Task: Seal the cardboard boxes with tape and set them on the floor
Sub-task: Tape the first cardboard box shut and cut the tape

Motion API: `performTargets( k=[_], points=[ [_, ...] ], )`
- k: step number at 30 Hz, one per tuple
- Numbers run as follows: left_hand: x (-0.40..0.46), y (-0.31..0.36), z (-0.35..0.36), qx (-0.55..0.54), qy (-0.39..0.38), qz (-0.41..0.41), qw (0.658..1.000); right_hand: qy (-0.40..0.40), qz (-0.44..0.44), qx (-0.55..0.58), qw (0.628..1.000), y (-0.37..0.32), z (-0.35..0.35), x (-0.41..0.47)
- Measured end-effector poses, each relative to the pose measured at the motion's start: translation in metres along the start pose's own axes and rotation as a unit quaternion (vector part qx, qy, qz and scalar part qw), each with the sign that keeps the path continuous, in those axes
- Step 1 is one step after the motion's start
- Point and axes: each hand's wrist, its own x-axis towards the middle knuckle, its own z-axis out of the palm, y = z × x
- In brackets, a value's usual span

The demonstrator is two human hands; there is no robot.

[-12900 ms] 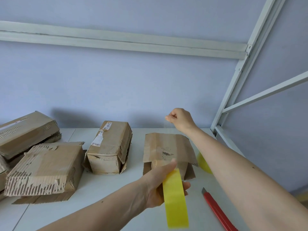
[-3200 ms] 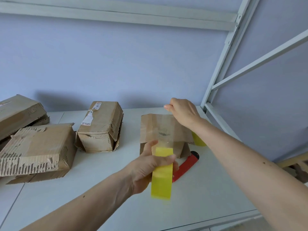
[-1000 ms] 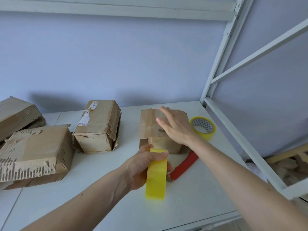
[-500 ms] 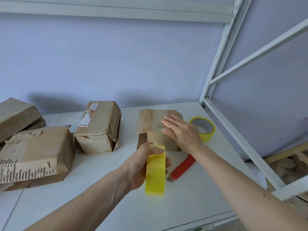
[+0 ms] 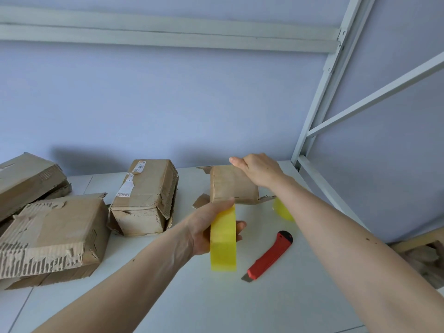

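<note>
Item: small box (image 5: 234,186), far centre of table (image 5: 300,296). My right hand (image 5: 259,170) is gripping its far top edge; my left hand (image 5: 211,227) is holding the tape roll (image 5: 223,239) just near of it. Sealing is under way; three other boxes (image 5: 146,198) are waiting at left, none floored.

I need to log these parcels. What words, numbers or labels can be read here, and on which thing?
Nothing legible.
White shipping label on the middle cardboard box: print too small and blurred.
Second white sticker on its far end, with an orange mark: also unreadable.
</note>
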Motion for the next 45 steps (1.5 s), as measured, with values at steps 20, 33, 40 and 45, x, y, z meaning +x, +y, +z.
performTargets(
  k=[20,33,40,45],
  points=[
    [0.034,0.007,0.001,0.040,0.054,0.051,0.996,-0.090,-0.065,-0.039,0.993,-0.001,-0.015,-0.009],
    [0.004,0.023,-0.011,0.045,-0.010,0.055,0.997,-0.079,-0.092,-0.001,0.993,0.000,-0.035,-0.015],
    [-0.008,0.018,-0.017,0.083,0.011,0.057,0.995,-0.191,-0.049,0.038,0.980,-0.004,-0.038,-0.018],
    [-0.003,0.014,-0.018,0.071,0.034,0.058,0.995,-0.180,-0.109,-0.127,0.969,-0.023,-0.028,-0.021]
  ],
)
